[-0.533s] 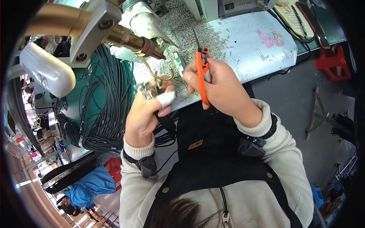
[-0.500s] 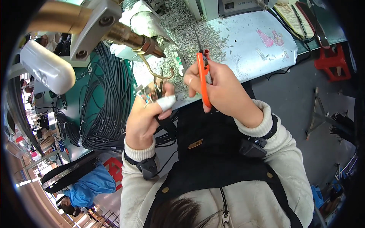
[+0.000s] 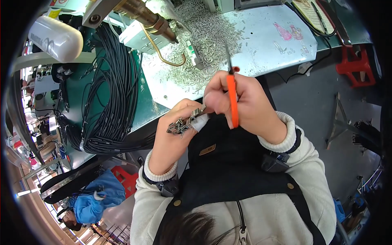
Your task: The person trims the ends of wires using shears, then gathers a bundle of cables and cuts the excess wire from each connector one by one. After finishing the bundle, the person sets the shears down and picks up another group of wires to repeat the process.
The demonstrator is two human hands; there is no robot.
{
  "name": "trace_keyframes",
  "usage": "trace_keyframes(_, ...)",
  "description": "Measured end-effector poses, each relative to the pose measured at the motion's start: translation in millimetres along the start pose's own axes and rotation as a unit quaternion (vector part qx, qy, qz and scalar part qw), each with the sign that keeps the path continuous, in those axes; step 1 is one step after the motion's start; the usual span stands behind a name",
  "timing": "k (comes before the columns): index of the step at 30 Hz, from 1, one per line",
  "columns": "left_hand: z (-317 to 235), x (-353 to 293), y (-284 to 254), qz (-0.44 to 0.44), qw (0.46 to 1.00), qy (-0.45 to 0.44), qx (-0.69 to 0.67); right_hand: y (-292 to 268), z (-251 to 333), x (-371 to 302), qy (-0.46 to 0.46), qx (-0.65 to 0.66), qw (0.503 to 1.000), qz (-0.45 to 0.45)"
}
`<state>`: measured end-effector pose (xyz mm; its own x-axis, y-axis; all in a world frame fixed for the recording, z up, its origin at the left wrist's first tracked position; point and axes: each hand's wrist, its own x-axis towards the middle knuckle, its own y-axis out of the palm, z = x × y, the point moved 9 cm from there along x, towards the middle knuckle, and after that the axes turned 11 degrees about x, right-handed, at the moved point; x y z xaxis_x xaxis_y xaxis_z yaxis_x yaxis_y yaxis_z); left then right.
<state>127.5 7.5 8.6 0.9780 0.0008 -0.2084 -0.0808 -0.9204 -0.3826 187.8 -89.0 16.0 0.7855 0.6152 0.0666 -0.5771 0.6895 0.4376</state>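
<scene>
My left hand [image 3: 173, 130], a white wrap [image 3: 200, 122] around one digit, is closed on a cluster of cable ends with small metal pieces [image 3: 179, 126]. The cluster sits above the black apron, off the near table edge. Close by on the right, my right hand [image 3: 247, 100] grips orange-handled pliers [image 3: 232, 96] whose thin dark tip points away from me. A small red ring-like part [image 3: 236, 69] shows near the pliers' pivot. My right fingertips meet the left hand's fingers; what lies between them is too small to make out.
Many small metal pieces [image 3: 208, 32] cover the white work plate [image 3: 261, 53]. A machine with a brass-coloured nozzle [image 3: 165, 30] and bent tube [image 3: 163, 59] hangs over it. Black cable coils [image 3: 108, 122] lie left. A red stool [image 3: 355, 67] stands right; a person in blue [image 3: 100, 196] is at lower left.
My left hand has come down and right from under the nozzle, bringing the metal-ended cluster toward the right hand. My right hand, still gripping the pliers, has shifted slightly right and nearer me.
</scene>
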Motion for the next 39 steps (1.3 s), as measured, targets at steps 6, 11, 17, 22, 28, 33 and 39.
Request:
trace_keyframes(6,3.5,-6.3,-9.6,-0.085,0.995,-0.002,-0.05,-4.0,-16.7,-8.3,0.127,0.011,0.992,-0.021)
trace_keyframes(11,0.0,-8.3,-15.6,-0.153,0.982,0.048,-0.103,12.4,-44.4,-20.7,0.265,0.215,0.94,0.018)
trace_keyframes(17,2.5,-6.9,-12.5,-0.125,0.985,0.033,-0.117,26.2,-59.3,-32.0,0.344,0.379,0.858,0.04)
trace_keyframes(22,-1.4,-6.8,-16.1,-0.112,0.989,0.032,-0.086,-0.2,-52.5,-19.7,0.193,0.123,0.973,0.023)
trace_keyframes(28,-5.7,-9.7,-19.7,-0.131,0.99,0.036,-0.033,7.7,26.5,-31.4,-0.204,-0.516,0.832,-0.011)
trace_keyframes(33,-15.0,-10.5,-18.6,-0.146,0.987,0.06,0.01,9.4,18.6,-36.4,-0.143,-0.626,0.767,0.006)
trace_keyframes(39,-16.4,-8.7,-20.1,-0.144,0.986,0.059,0.052,7.9,12.0,-36.1,-0.113,-0.674,0.729,0.026)
